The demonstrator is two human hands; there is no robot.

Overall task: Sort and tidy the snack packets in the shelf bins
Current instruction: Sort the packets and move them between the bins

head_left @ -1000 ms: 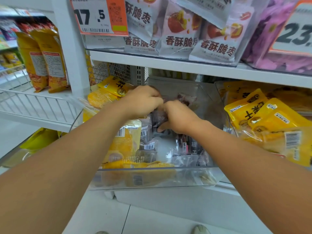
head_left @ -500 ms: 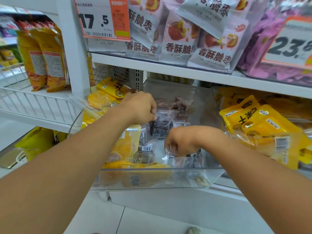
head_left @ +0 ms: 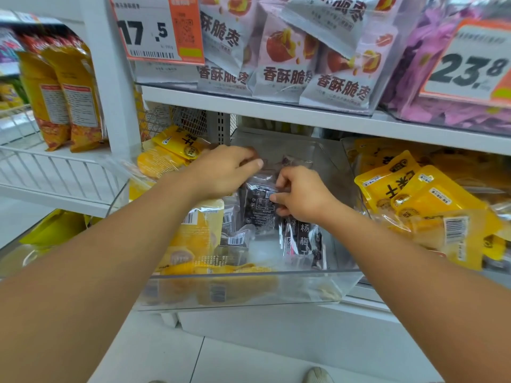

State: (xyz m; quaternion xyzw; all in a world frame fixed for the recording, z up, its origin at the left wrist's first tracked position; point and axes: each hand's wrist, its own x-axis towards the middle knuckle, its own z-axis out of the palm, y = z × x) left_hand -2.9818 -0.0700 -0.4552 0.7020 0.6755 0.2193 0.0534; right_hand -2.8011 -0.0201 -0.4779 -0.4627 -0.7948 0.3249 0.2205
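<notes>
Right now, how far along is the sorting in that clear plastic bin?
Partly done. Yellow snack packets are gathered on the left of the clear plastic bin. In hand: the left hand and right hand both hold a dark transparent packet mid-bin. Left: dark packets with white lettering lie loose at front right, and one barcoded dark packet sits against the yellow ones.

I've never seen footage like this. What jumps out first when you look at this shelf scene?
Two bare arms reach into a clear plastic bin at the centre, where the left hand and right hand both grip a dark snack packet with white print. Yellow packets crowd the bin to the right. Above, an orange price tag reading 17.5 hangs beside pale packets picturing red fruit.
</notes>
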